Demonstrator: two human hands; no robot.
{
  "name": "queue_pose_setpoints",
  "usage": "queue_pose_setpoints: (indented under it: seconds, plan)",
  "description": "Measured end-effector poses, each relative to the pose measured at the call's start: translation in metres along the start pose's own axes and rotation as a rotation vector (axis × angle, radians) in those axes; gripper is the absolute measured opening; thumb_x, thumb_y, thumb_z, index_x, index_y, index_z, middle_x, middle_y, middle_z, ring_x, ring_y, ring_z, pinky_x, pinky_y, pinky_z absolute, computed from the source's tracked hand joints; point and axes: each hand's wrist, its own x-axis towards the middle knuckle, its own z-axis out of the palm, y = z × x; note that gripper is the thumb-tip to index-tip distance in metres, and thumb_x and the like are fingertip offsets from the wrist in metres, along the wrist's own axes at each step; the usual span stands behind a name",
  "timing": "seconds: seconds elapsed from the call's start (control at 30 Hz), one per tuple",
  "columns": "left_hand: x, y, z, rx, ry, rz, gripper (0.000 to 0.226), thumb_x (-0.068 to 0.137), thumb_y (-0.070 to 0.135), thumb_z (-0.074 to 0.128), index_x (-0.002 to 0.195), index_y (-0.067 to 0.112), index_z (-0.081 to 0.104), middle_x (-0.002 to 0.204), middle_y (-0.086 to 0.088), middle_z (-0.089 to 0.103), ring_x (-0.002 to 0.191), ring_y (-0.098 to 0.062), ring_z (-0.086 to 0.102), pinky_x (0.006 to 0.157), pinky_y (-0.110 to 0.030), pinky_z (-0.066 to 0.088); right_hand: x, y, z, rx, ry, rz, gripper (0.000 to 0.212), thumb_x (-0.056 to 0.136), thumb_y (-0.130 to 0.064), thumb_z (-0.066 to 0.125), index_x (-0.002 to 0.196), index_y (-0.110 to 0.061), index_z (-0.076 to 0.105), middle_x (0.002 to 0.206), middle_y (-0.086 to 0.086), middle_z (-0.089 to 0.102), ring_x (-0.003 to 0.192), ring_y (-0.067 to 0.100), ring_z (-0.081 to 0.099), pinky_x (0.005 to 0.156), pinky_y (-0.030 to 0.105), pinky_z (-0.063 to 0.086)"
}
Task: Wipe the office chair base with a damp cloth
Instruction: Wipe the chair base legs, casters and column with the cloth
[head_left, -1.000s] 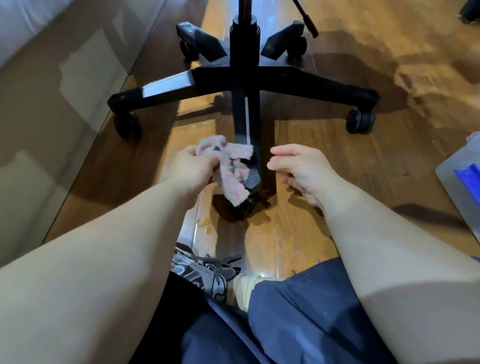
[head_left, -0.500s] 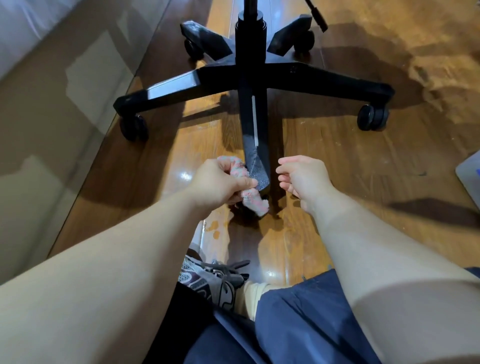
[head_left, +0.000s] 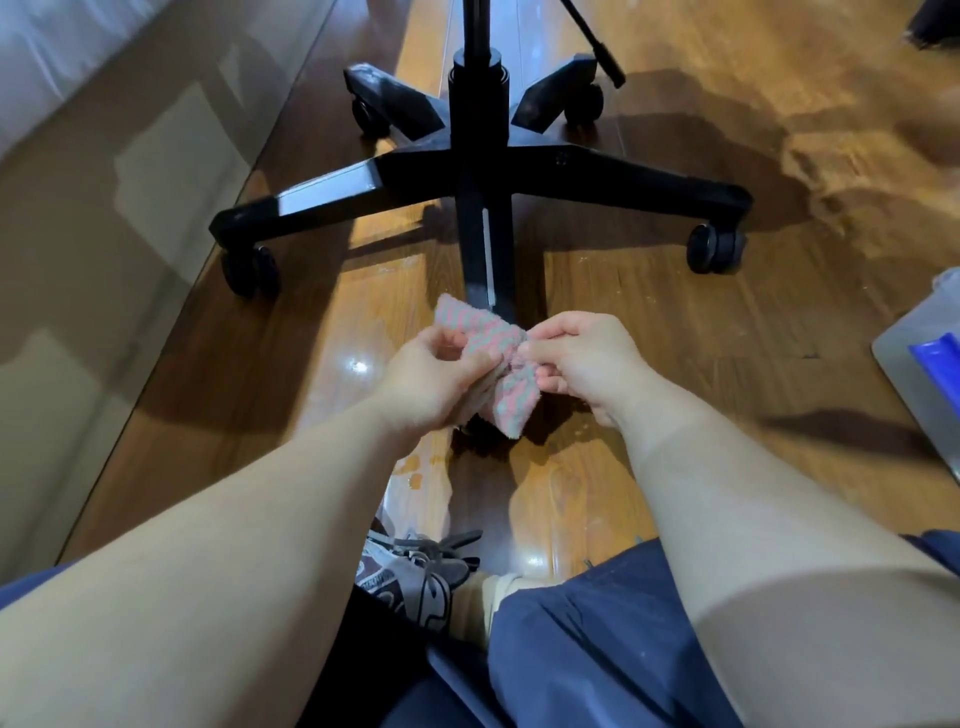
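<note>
Now I see the pink-and-grey cloth (head_left: 511, 395) bunched between both hands, over the tip of the near leg (head_left: 485, 249) of the black chair base (head_left: 597, 174). The left hand (head_left: 431, 374) curls its fingers round the cloth's left side. The right hand (head_left: 587, 358) pinches its right edge between thumb and forefinger. The base stands on the wooden floor (head_left: 649, 322).

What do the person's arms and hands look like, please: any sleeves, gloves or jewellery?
The left forearm and right forearm are bare, with no sleeve in view. The left hand and right hand are ungloved; no ring, watch or wristband shows.
</note>
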Motion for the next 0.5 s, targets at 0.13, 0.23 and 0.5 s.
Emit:
queue_pose_setpoints:
  seconds: [0.13,0.23,0.5]
  plan:
    - [0.000,0.000,0.007,0.355,0.001,0.083,0.028,0.098,0.041,0.041,0.091,0.019,0.058,0.076,0.002,0.061,0.076,-0.023,0.061,0.066,-0.033,0.051,0.007,0.011,0.010,-0.021,0.108,-0.016,0.019,0.090,-0.003,0.059,0.088,-0.019,0.071,0.098,0.005,0.069,0.090,0.017,0.067,0.081,0.035,0.059]
    - [0.000,-0.001,0.006,0.245,-0.139,0.005,0.029,0.098,0.037,0.038,0.102,0.018,0.060,0.084,-0.003,0.063,0.084,-0.025,0.058,0.068,-0.033,0.047,0.012,0.016,0.019,-0.013,-0.020,0.131,0.026,0.084,0.001,0.057,0.101,-0.011,0.072,0.110,0.011,0.068,0.102,0.023,0.064,0.093,0.041,0.054]
    - [0.011,-0.012,-0.005,-0.136,-0.136,-0.152,0.028,0.083,0.022,0.074,0.106,0.017,0.058,0.078,-0.001,0.069,0.051,-0.007,0.061,0.038,-0.015,0.038,0.006,0.012,0.025,0.295,-0.158,0.224,0.055,0.076,0.020,0.046,0.126,-0.001,0.058,0.120,0.020,0.062,0.116,0.032,0.058,0.103,0.042,0.047]
